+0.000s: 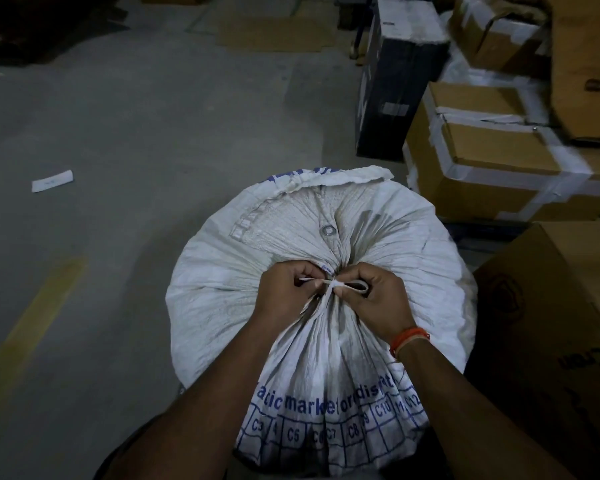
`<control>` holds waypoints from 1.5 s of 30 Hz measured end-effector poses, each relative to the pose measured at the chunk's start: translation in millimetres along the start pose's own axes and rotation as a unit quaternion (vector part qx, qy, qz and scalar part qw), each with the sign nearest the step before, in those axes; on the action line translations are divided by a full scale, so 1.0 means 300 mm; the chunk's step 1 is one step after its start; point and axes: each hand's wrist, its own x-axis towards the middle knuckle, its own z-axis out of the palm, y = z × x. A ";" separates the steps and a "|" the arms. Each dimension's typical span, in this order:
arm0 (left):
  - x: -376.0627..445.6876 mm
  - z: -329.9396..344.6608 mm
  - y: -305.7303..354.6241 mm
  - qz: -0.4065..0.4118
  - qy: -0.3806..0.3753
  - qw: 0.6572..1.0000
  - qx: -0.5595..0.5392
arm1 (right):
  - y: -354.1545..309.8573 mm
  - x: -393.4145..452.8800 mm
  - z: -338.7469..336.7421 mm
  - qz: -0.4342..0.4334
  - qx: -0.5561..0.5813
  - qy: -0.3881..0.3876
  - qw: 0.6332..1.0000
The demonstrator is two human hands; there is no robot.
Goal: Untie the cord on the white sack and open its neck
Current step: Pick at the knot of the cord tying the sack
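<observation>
A full white woven sack (222,271) with blue printing stands on the floor in front of me. Its neck is gathered tight and bound by a flat white cord (336,285) knotted at the centre. My left hand (284,289) pinches one cord end just left of the knot. My right hand (374,299) pinches the cord loop just right of the knot. The loose upper flap of the sack, printed with a blue grid, spreads toward me below the knot. A metal eyelet (327,230) shows above the gathered neck.
Taped cardboard boxes (492,157) are stacked to the right, with a black box (395,81) behind them and a big brown carton (551,323) close at the right. A paper scrap (52,181) and a yellow floor line (32,320) lie on the grey concrete at the left.
</observation>
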 end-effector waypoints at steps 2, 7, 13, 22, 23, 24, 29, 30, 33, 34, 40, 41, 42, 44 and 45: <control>-0.002 0.010 0.001 -0.002 -0.006 1.000 -0.014 | -0.003 -0.002 0.000 0.001 0.005 0.000 1.000; -0.001 0.035 0.002 0.004 -0.005 1.000 -0.005 | -0.002 -0.004 0.001 0.013 0.020 -0.002 1.000; 0.000 0.014 0.001 -0.013 -0.009 1.000 -0.018 | 0.001 -0.003 0.000 0.014 0.013 0.000 1.000; 0.003 0.016 -0.008 -0.008 -0.010 0.999 -0.030 | 0.004 -0.003 -0.001 0.013 0.004 0.002 1.000; 0.004 0.021 -0.006 -0.007 -0.011 1.000 -0.029 | 0.003 -0.002 -0.001 0.013 0.005 0.003 1.000; 0.005 0.026 -0.006 -0.005 -0.011 1.000 -0.026 | 0.002 -0.002 -0.001 0.013 0.005 0.004 1.000; 0.002 0.023 -0.002 -0.015 -0.009 1.000 -0.023 | 0.001 -0.001 -0.002 0.015 0.007 0.001 1.000; 0.001 0.016 -0.004 -0.018 -0.003 1.000 -0.019 | 0.000 0.000 -0.001 0.015 0.005 0.001 1.000; 0.001 0.000 -0.007 -0.021 0.010 1.000 -0.013 | -0.004 0.001 0.000 0.015 0.007 0.004 1.000; 0.000 0.000 -0.006 -0.022 0.010 1.000 -0.012 | -0.005 0.000 0.000 0.015 0.010 0.006 1.000; -0.015 0.013 0.025 -0.016 0.005 1.000 -0.014 | -0.015 -0.004 -0.002 0.012 0.011 0.003 1.000; -0.022 0.009 0.036 -0.012 0.009 1.000 -0.007 | -0.018 -0.005 -0.004 0.010 0.009 0.003 1.000; -0.031 0.005 0.051 -0.005 0.014 1.000 0.004 | -0.022 -0.004 -0.006 0.005 0.004 0.002 1.000; -0.048 -0.004 0.070 0.010 0.022 1.000 0.016 | -0.032 -0.006 -0.012 -0.001 -0.005 0.000 1.000; -0.054 -0.010 0.075 0.015 0.024 0.999 0.015 | -0.037 -0.008 -0.015 -0.007 -0.012 0.000 1.000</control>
